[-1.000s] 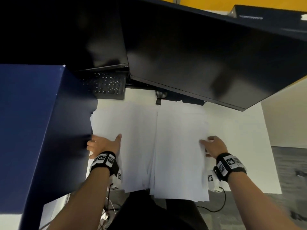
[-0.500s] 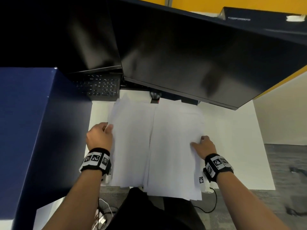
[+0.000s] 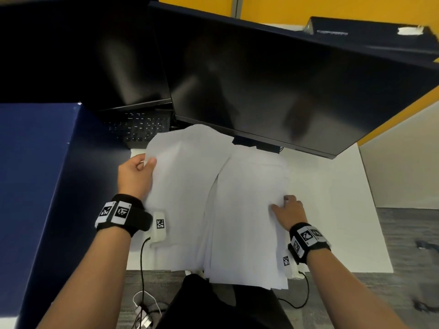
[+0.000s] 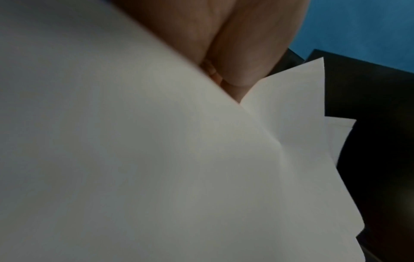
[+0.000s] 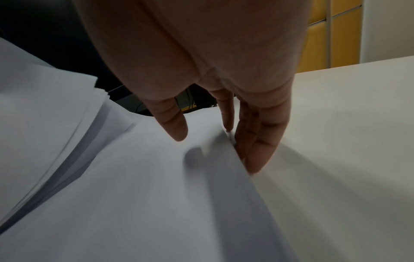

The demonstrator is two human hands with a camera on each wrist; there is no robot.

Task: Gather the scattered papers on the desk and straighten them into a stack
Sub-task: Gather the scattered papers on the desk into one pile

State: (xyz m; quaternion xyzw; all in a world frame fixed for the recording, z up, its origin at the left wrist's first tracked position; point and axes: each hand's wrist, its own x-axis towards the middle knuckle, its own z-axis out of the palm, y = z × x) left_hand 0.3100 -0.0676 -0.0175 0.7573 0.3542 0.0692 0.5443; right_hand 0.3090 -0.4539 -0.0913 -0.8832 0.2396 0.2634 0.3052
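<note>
Two piles of white paper lie side by side on the white desk [image 3: 332, 198]. The left pile [image 3: 183, 186] is raised along its left side and leans over the right pile [image 3: 247, 210]. My left hand [image 3: 136, 172] grips that raised edge, thumb on top; in the left wrist view the sheets [image 4: 156, 159] fill the frame under the hand [image 4: 235, 53]. My right hand [image 3: 288, 208] is at the right pile's right edge. In the right wrist view its straight fingers [image 5: 257, 141] press against the paper edge [image 5: 156, 195] and the thumb hovers above the sheet.
Two dark monitors [image 3: 261, 86] [image 3: 83, 55] overhang the back of the desk, with a black keyboard [image 3: 140, 127] beneath the left one. A blue partition [image 3: 35, 186] stands close on the left. Both piles stick out over the desk's front edge; cables hang below.
My left hand went from lying flat on the left pile to gripping its left edge, lifting it and swinging it right toward the other pile. My right hand stayed at the right edge.
</note>
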